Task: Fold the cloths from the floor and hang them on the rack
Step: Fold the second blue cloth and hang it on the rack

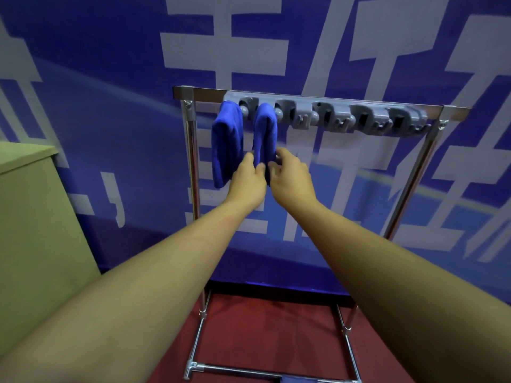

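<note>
- Two folded blue cloths were seen hung on the rack (318,96): the first cloth (226,145) at the far left end, just beside the left upright, and the second cloth (265,134) on the next holder to its right.
- Both cloths were draped over the grey holder strip (359,117); the holders further right were left unoccupied.
- The left hand (247,179) was held at the lower part of the second cloth, thumb and fingers closed on its left edge in a pinch.
- The right hand (290,175) was held at the same cloth's right edge, fingers curled about it.
- The stage was judged to be the final straightening of the second cloth, hanging itself being done.
- A small patch of blue (297,380) was visible on the red floor (262,333) at the bottom edge, near the rack's base bar; it was taken to be a further cloth, though too little was shown to be certain.
- Remaining work was therefore judged to be folding and hanging whatever cloths were left on the floor.
</note>
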